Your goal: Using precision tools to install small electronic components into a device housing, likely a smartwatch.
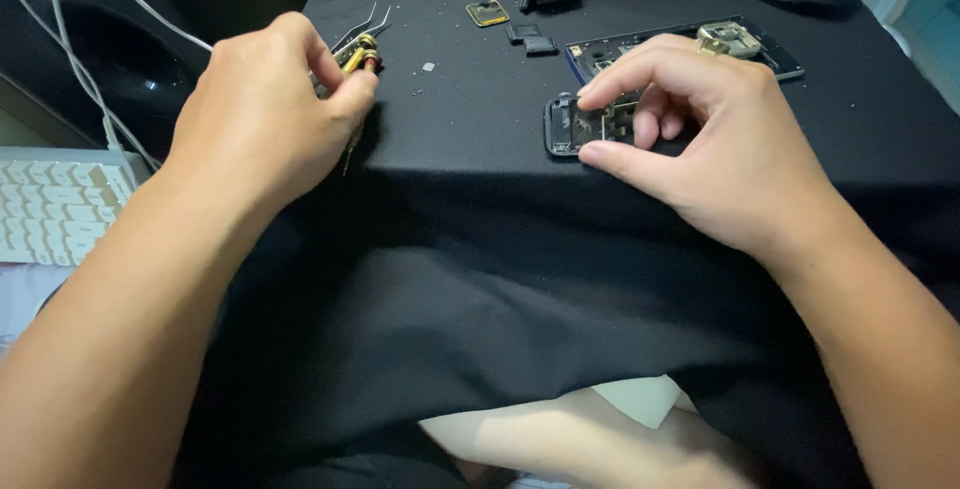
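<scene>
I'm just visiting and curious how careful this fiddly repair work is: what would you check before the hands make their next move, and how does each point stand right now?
1. Right hand steadies the small dark frame part between thumb and forefinger: ok.
2. Left hand grips the gold-collared screwdriver: ok.
3. Screwdriver tip seated on a screw: not ok, it is away from the part.
4. Tweezers within reach beside the left hand: ok.
5. Loose small pieces lie apart on the black cloth: ok.
6. Screws all accounted for: cannot tell, too small to see.
</scene>
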